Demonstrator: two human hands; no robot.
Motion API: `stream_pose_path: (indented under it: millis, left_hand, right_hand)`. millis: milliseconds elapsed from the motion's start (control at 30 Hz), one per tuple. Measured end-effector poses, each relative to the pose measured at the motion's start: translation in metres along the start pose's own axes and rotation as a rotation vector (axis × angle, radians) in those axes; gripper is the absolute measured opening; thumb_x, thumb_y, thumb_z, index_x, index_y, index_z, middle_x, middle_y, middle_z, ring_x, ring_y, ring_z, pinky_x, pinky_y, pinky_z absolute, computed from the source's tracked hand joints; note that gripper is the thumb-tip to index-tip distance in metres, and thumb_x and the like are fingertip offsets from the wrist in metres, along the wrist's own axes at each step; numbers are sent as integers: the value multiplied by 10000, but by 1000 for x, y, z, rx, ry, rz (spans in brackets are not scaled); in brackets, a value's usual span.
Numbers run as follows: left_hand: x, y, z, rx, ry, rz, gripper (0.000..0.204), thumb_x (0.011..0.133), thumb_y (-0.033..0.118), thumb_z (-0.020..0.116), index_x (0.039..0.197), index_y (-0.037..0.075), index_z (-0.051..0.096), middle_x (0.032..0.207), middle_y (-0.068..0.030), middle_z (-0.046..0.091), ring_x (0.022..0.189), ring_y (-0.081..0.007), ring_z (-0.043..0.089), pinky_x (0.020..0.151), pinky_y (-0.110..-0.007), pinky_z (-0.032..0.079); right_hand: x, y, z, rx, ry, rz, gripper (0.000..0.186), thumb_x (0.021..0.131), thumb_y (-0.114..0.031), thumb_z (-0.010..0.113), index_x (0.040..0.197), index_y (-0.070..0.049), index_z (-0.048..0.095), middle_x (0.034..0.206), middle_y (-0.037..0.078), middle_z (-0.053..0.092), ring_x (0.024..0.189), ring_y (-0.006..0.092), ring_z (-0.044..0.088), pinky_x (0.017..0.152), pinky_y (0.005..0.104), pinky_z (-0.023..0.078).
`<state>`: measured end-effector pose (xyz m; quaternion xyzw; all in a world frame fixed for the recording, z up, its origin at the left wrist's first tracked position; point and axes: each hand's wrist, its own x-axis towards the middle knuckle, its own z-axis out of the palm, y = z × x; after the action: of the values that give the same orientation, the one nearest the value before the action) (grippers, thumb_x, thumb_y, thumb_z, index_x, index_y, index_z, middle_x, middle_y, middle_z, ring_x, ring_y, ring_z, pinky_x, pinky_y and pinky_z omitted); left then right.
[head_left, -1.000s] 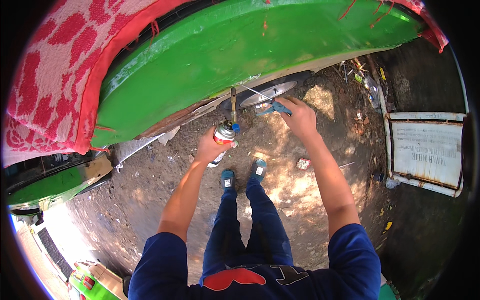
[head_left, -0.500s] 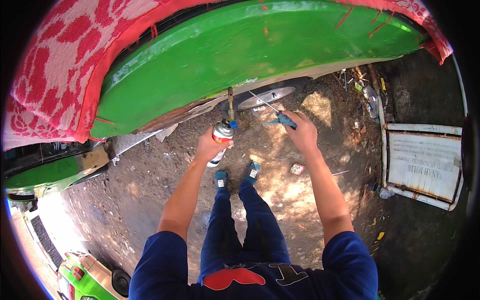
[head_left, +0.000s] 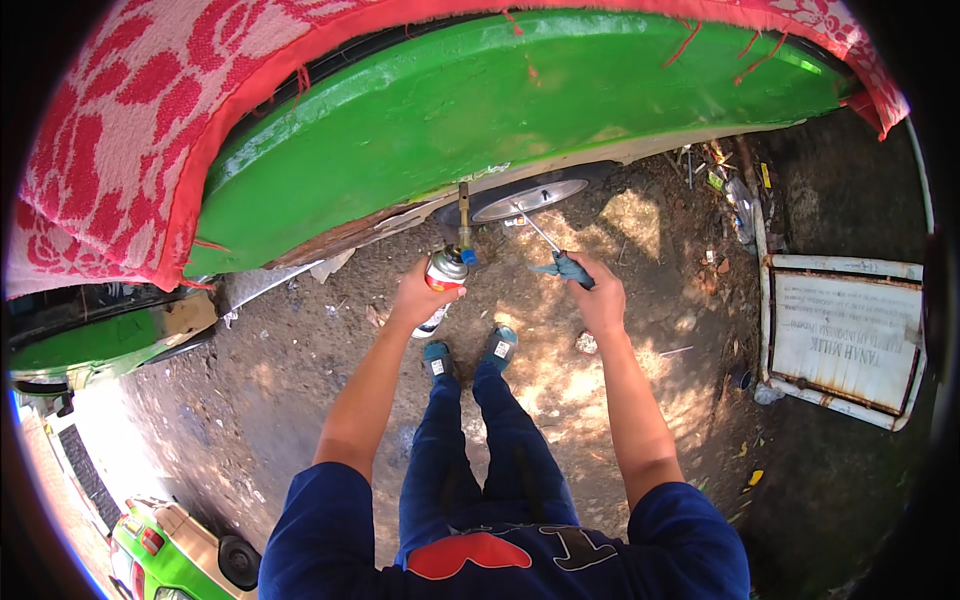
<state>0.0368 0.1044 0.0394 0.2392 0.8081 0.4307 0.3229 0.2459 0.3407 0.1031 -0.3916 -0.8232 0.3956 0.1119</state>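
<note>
1. One green vehicle body (head_left: 500,120) fills the far side, curving from left to right — its lower edge is scuffed and rust-brown near the middle.
2. One red and white patterned cloth (head_left: 110,150) is draped over the vehicle's top and hangs down on the far left.
3. One white sign board (head_left: 850,340) in a pale frame lies on the ground at the right.
4. One wheel (head_left: 528,198) shows under the body, just beyond the hands.
5. Two hands, both closed on something: the left hand (head_left: 425,295) grips a single gas canister (head_left: 442,283) with a brass torch head (head_left: 464,215) rising toward the body's edge.
6. The right hand (head_left: 598,295) is wrapped round one screwdriver (head_left: 552,250) with a blue-grey handle — its thin shaft points up and left toward the wheel.
7. Two teal shoes (head_left: 470,352) stand on bare brown dirt (head_left: 300,400), outdoors, dappled with sun and scattered with litter at the far right.
</note>
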Motion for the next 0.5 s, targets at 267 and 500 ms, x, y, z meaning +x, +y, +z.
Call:
stream_pose_path:
  millis: [267, 500]
  left_hand:
    - [0, -2, 2, 19, 30, 29, 603, 658, 290, 920, 1107, 12, 628, 994, -133, 719, 909, -228, 700, 827, -369, 539]
    - [3, 1, 6, -14, 22, 27, 592, 662, 282, 919, 1106, 19, 627, 993, -125, 721, 906, -225, 700, 823, -368, 539]
  right_hand:
    - [-14, 6, 3, 49, 0, 47, 430, 786, -63, 732, 1197, -187, 709, 1095, 86, 711, 950, 266, 694, 810, 347, 533]
    - [-20, 15, 1, 93, 1, 45, 431, 771, -56, 745, 1189, -152, 710, 1128, 83, 712, 998, 261, 692, 846, 343, 532]
